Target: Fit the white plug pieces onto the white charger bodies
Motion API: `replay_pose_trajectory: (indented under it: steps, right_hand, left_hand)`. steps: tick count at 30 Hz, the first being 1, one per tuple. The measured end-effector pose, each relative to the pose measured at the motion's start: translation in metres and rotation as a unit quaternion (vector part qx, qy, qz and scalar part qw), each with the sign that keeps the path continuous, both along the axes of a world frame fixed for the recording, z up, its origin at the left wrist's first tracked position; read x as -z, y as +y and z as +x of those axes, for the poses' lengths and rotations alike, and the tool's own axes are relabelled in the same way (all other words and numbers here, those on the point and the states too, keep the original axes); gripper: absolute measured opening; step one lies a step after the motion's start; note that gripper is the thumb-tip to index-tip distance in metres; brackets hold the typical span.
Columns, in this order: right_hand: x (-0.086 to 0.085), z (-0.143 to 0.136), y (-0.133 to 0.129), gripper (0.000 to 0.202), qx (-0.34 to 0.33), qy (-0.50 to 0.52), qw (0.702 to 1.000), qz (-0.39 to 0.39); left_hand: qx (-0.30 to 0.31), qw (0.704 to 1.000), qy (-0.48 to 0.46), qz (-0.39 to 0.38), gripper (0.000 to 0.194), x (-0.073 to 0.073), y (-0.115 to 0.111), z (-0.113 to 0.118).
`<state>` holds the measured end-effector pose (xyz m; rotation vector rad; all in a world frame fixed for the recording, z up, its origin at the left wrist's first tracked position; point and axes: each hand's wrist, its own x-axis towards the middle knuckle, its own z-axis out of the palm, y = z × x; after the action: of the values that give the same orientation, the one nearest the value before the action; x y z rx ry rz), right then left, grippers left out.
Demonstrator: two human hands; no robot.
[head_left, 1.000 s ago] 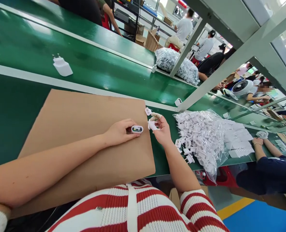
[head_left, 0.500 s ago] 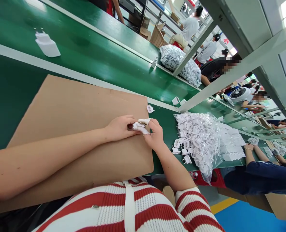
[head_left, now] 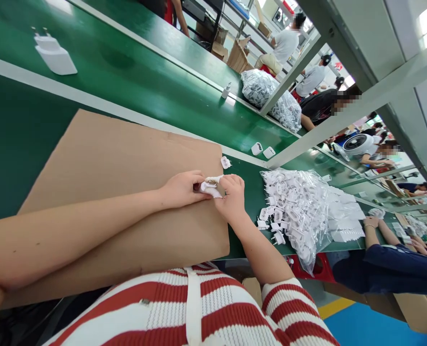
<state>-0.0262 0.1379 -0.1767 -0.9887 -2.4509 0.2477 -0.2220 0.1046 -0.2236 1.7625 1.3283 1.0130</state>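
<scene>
Over the right part of a brown cardboard sheet [head_left: 127, 154], both hands meet at a small white charger piece [head_left: 207, 188]. My left hand [head_left: 181, 189] is closed around its left end. From the other side, my right hand [head_left: 232, 197] pinches at it, with white coverings on the thumb and index fingertips. The fingers hide much of the piece, and whether it is one part or two I cannot make out. A loose white plug part [head_left: 226, 162] lies just beyond the right hand, by the sheet's edge.
To the right, a clear bag [head_left: 296, 206] spills many white plug parts, beside stacked white pieces [head_left: 345, 216]. Beyond runs a green conveyor [head_left: 134, 81] carrying a white charger [head_left: 56, 54] and two white housings [head_left: 263, 150]. A metal post [head_left: 300, 139] rises ahead. A co-worker's arm [head_left: 374, 233] is at right.
The chargers and housings on the conveyor have shifted left. My hands stay together on the white piece, with the right fingers closed in slightly more.
</scene>
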Motion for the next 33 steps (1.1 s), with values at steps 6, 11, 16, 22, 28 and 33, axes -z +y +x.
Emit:
replay_pose_trajectory:
  steps: [6,11,16,22,28,33]
  right_hand:
    - [0.012,0.001,-0.004,0.013,0.031,0.049,0.997,-0.051]
    - [0.031,0.009,0.021,0.039,0.054,0.230,0.959,-0.155]
    - [0.039,0.010,0.051,0.049,0.083,0.048,0.987,-0.131]
    - [0.044,0.011,0.047,0.034,0.087,0.009,0.990,-0.113]
    - [0.035,0.016,0.039,0.042,0.085,0.064,0.990,-0.090]
    - [0.022,0.020,0.028,0.045,0.093,0.022,0.995,-0.034]
  left_hand:
    - [-0.019,1.000,0.002,-0.008,0.043,-0.004,-0.004,0.004]
    - [-0.027,0.991,-0.031,-0.128,0.047,-0.016,0.010,-0.002]
    - [-0.174,0.974,0.000,-0.146,0.052,-0.036,0.069,-0.031]
    - [-0.323,0.935,0.102,-0.102,0.042,-0.045,0.145,-0.071]
    - [-0.410,0.893,0.166,-0.084,0.061,-0.041,0.162,-0.078]
    - [-0.395,0.885,0.226,0.099,0.075,-0.040,0.170,-0.028]
